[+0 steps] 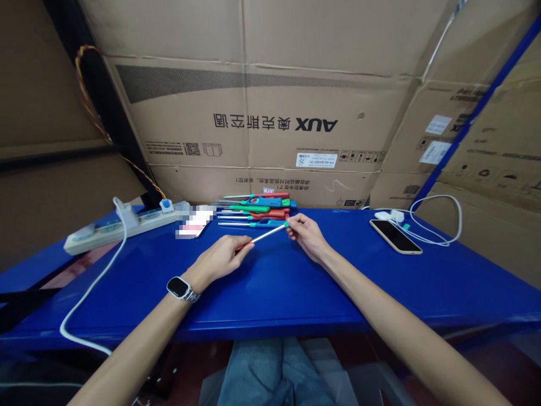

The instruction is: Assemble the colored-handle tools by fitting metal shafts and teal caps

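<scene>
Above the blue table, my left hand [222,256] is closed around the red end of a long-nosed lighter [269,233], its slim metal barrel pointing right and up. My right hand [307,234] pinches the far end of that barrel, where a small green piece shows at the fingertips. Most of the red end is covered by my left fingers. Just behind both hands lies a pile of long-nosed lighters [260,209], with red, green and blue handles at the right and metal barrels mostly towards the left.
A phone with a blurred screen [196,221] lies left of the pile. Further left is a white power strip [139,223] with a white cable hanging over the table edge. A dark-screened phone [396,237] and a coiled white cable [454,228] lie right. Cardboard [270,90] walls the back.
</scene>
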Motion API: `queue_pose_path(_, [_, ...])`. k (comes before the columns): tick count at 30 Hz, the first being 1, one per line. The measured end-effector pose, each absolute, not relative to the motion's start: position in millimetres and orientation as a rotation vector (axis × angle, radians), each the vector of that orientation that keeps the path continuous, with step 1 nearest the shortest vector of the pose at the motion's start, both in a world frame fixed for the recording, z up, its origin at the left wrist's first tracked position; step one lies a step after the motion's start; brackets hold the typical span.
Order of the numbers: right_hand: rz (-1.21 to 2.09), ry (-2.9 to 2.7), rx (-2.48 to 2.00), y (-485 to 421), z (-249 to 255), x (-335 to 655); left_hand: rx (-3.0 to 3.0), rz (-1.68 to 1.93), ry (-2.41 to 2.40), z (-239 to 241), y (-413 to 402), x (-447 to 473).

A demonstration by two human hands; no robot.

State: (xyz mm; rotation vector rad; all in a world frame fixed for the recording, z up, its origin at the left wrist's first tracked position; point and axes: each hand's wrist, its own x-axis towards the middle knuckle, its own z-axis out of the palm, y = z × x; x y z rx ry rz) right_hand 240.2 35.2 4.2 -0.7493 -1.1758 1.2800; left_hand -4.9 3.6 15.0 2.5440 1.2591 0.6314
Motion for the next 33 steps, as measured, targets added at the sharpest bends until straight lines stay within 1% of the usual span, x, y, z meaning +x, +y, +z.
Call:
queue_pose_path(12, [1.394, -1.297, -0.714, 37.9, 6.4, 252.7, 2.587, 0.611, 1.244, 12.6, 3.6, -9.6])
queue_pose_path(15, [1.406, -1.344, -0.745, 33.0, 5.3, 243.9, 2.577, 0.625, 1.226, 13.7, 1.6, -4.3])
queue_pose_path(18, [1.503, -1.426, -0.725, 25.5, 2.4, 222.8, 2.564, 0.704, 1.151, 14.6, 1.4, 6.3])
queue_pose_path(20, [1.486, -1.365, -0.684, 21.9, -0.6, 208.3, 2.549, 0.763, 1.163, 14.2, 2.9, 11.7])
queue_pose_path(23, [1.445, -1.348, -0.705, 19.5, -5.8, 195.8, 2.525, 0.742, 1.227, 12.8, 4.9, 14.0])
queue_pose_path(33, [1.290, -1.434, -0.777, 12.5, -7.4, 190.4, 2.435, 0.744, 1.330, 14.3, -4.0, 21.1])
